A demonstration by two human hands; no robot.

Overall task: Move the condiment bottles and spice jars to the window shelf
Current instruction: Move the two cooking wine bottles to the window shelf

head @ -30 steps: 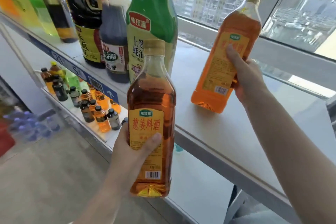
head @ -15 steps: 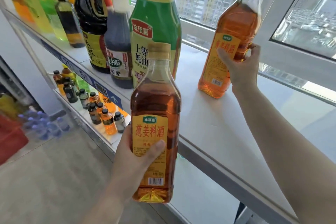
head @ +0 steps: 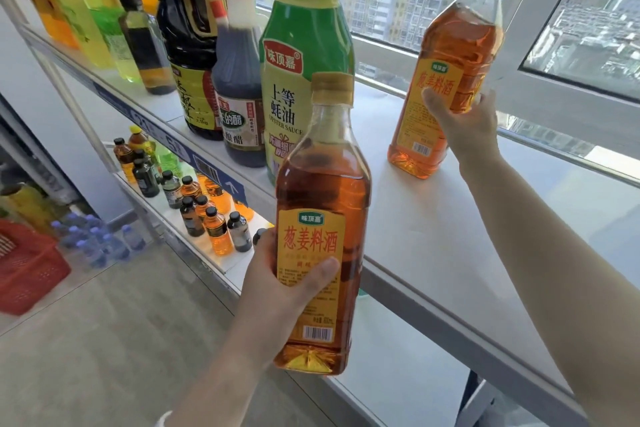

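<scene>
The right hand (head: 464, 128), fingers clamped round a tilted amber bottle (head: 450, 80), sets its base on the window shelf (head: 433, 236) near the glass, probably leaving room for the twin bottle (head: 322, 204) that the left hand (head: 277, 295) grips upright before the shelf's front edge.

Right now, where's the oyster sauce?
Oyster sauce bottle: head view, centre-left, on the window shelf, right of the vinegar bottle, behind the left hand's amber bottle.
</scene>
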